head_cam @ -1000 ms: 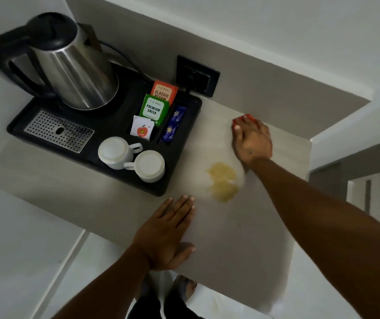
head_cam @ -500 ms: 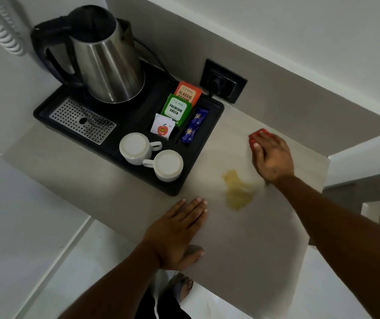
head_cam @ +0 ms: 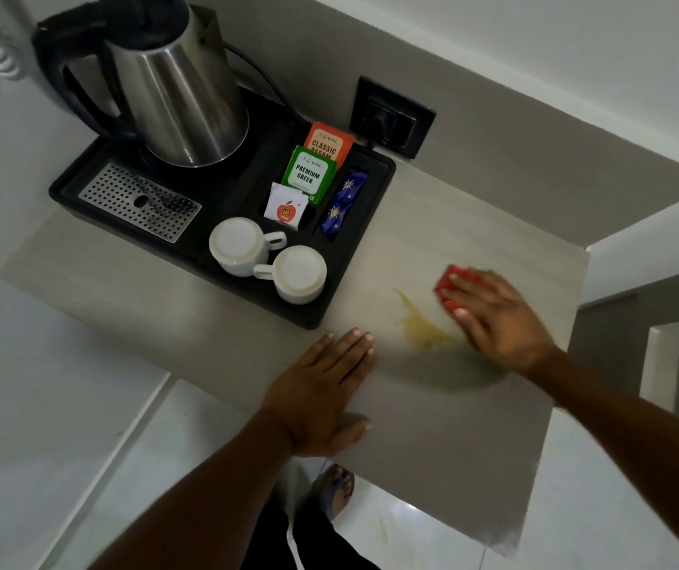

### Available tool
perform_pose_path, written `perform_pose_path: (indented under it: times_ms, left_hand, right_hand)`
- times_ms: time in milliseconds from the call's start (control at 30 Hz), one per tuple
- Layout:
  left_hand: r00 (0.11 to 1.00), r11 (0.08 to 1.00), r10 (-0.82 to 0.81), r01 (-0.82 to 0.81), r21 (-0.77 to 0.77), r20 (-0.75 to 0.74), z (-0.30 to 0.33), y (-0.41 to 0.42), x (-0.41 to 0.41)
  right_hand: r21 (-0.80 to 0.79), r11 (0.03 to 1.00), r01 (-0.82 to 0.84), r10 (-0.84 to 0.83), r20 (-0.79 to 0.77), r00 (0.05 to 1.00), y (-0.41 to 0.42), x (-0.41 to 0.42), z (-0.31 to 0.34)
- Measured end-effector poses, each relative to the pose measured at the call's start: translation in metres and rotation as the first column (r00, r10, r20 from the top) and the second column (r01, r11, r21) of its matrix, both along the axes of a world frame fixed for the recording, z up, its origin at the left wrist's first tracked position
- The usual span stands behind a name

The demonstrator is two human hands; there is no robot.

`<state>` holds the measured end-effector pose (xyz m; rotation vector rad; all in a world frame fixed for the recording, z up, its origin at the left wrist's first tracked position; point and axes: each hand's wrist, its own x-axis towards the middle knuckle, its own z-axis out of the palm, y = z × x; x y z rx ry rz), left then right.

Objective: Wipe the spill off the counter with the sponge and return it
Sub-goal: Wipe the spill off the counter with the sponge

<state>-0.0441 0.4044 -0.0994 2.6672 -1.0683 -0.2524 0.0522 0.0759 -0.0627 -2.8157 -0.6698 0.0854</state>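
A yellowish spill [head_cam: 422, 327] lies smeared on the beige counter [head_cam: 432, 425], just right of the black tray. My right hand [head_cam: 494, 318] presses a red sponge [head_cam: 451, 283] flat on the counter at the spill's right edge; most of the sponge is hidden under my fingers and the hand is blurred. My left hand [head_cam: 321, 388] rests flat, palm down, on the counter's near edge, left of the spill, holding nothing.
A black tray [head_cam: 222, 191] at the back left carries a steel kettle [head_cam: 177, 84], two upturned white cups [head_cam: 268, 261], tea sachets [head_cam: 313, 166] and a perforated drip grate. A wall socket [head_cam: 391, 117] sits behind. The counter ends at the right [head_cam: 568, 322] and at the near edge.
My right hand has slid the sponge nearer, onto the right part of the spill, which is now smeared and thinner. The camera shifted; my left hand stayed flat.
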Motion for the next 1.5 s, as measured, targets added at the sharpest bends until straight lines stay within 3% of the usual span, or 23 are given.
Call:
perform_pose_path:
  times_ms: [133, 267, 433, 567, 733, 867, 1033, 1133, 1233, 1333, 1500]
  left_hand:
    - [1.0, 1.0, 0.006, -0.006, 0.007, 0.0, -0.002, 0.0, 0.0]
    - [1.0, 1.0, 0.01, -0.01, -0.001, -0.001, 0.003, 0.0, 0.0]
    - [1.0, 1.0, -0.001, 0.001, 0.018, -0.003, 0.004, 0.001, -0.001]
    - [0.999, 0.999, -0.008, 0.007, 0.045, 0.031, -0.004, 0.003, 0.0]
    - [0.999, 0.999, -0.014, 0.012, 0.044, 0.041, -0.005, 0.001, 0.002]
    - [0.999, 0.998, -0.016, 0.013, 0.066, 0.036, -0.005, 0.002, 0.0]
    - [0.999, 0.995, -0.014, 0.01, 0.103, 0.035, -0.001, 0.002, -0.002]
    - [0.995, 0.993, 0.089, -0.092, 0.071, 0.038, 0.001, 0.007, -0.01]
    - [0.991, 0.99, 0.125, -0.127, 0.068, 0.038, -0.001, 0.021, -0.021]
    - [0.994, 0.992, 0.103, -0.105, 0.076, 0.034, -0.004, 0.041, -0.027]
    - [0.995, 0.99, 0.095, -0.097, 0.099, 0.02, 0.002, 0.051, -0.031]
  right_hand:
    - [0.053, 0.978, 0.203, -0.206, 0.066, 0.976, -0.029, 0.02, -0.001]
    - [0.04, 0.947, 0.32, -0.322, 0.066, 0.944, 0.021, 0.057, -0.005]
    - [-0.02, 0.99, 0.138, -0.138, -0.011, 0.99, 0.085, 0.035, -0.003]
    - [0.045, 0.996, 0.083, -0.084, 0.016, 0.996, 0.058, -0.048, -0.004]
    - [0.095, 0.918, 0.386, -0.39, 0.031, 0.92, -0.034, -0.065, 0.003]
    - [0.082, 0.826, 0.558, -0.559, -0.016, 0.829, -0.016, -0.012, -0.003]
    - [0.061, 0.926, 0.371, -0.371, -0.02, 0.928, 0.074, 0.0, -0.007]
    - [0.056, 0.967, 0.248, -0.246, -0.042, 0.968, 0.089, -0.06, -0.006]
    - [0.088, 0.963, 0.255, -0.252, -0.046, 0.967, 0.057, -0.132, -0.003]
    - [0.072, 0.906, 0.417, -0.41, -0.101, 0.907, 0.013, -0.176, -0.001]
    - [0.083, 0.657, 0.749, -0.743, -0.097, 0.662, 0.022, -0.122, 0.01]
